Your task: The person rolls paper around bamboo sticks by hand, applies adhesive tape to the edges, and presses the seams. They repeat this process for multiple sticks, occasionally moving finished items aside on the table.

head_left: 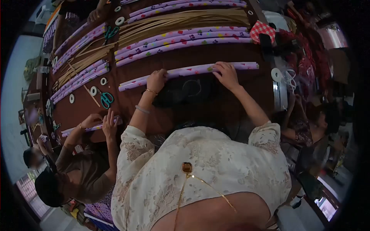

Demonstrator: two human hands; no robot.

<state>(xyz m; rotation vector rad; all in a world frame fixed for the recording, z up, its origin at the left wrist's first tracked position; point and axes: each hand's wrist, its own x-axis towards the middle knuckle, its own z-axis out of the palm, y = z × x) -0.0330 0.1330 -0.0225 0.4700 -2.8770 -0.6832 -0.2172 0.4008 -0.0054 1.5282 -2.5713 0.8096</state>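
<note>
Purple patterned roll (192, 71) lay across the table (239, 54), running left to right just beyond the person's body, with both hands on it. The left hand (156, 80) was curled over the roll toward its left end, fingers clenched down on it. The right hand (226, 75) rested further right, fingers spread and arched over the top, pressing rather than closing round it. The roll appeared fully covered in paper along its visible length.

Outward from the hands, a tape ring (276, 74) sat near the right table edge. Teal scissors (106, 99) and a smaller tape ring (93, 91) sat to the left. Near left, a co-worker's hands (101, 122) held down another purple piece.

Farther off, a stack of covered rolls (185, 38) lay in parallel, and beyond it a bundle of bare tan strips (181, 21). More covered rolls and tan strips lay at far left.

Judgement: a good share of the pieces looked covered, while the tan strips in view were uncovered, so the work stood roughly midway.
</note>
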